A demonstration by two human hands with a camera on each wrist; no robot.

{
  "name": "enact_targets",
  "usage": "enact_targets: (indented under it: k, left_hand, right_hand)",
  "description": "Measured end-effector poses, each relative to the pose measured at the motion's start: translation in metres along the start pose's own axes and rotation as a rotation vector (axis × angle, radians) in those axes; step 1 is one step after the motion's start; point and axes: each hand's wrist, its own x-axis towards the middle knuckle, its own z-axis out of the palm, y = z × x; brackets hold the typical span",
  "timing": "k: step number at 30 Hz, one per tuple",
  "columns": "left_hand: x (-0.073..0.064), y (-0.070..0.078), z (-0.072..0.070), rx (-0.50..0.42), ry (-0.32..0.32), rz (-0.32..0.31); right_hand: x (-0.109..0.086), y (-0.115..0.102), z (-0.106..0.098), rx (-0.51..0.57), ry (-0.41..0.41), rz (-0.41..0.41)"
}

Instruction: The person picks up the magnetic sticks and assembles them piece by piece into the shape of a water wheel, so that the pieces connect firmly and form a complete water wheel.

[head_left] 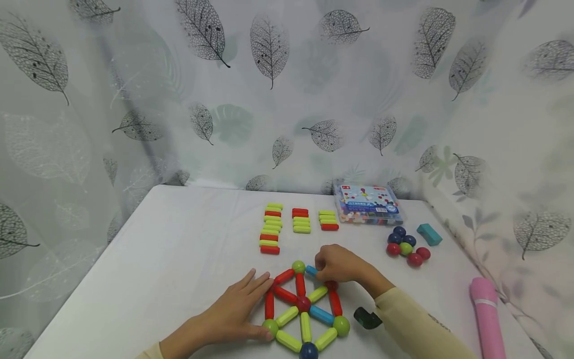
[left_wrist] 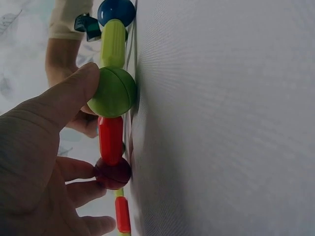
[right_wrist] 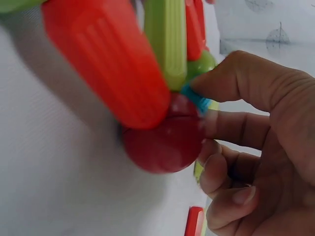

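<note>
A six-sided wheel of magnetic rods and balls lies flat on the white table, with a red ball (head_left: 303,303) at its hub. My left hand (head_left: 233,311) rests along its left side, fingers extended. In the left wrist view, the thumb touches a green ball (left_wrist: 112,93) and fingertips touch a dark red ball (left_wrist: 113,176). At the upper right edge, my right hand (head_left: 342,264) pinches a blue rod (head_left: 311,270) between the top green ball (head_left: 298,267) and the right red ball (head_left: 332,285). Thumb and index finger partly cover that blue rod (right_wrist: 197,100).
Behind the wheel, yellow and red rods lie in three columns (head_left: 271,229). A clear plastic box (head_left: 368,204) stands at the back. Loose balls (head_left: 405,248), a teal block (head_left: 429,234) and a pink roll (head_left: 486,314) lie rightward. A dark device is at the right wrist.
</note>
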Motion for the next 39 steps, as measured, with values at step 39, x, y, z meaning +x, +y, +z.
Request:
enact_targets:
  k: [39]
  left_hand:
    - [0.001,0.0,0.002,-0.008,-0.004,0.003]
  right_hand:
    - [-0.013,0.011,0.006,0.144,0.068,0.063]
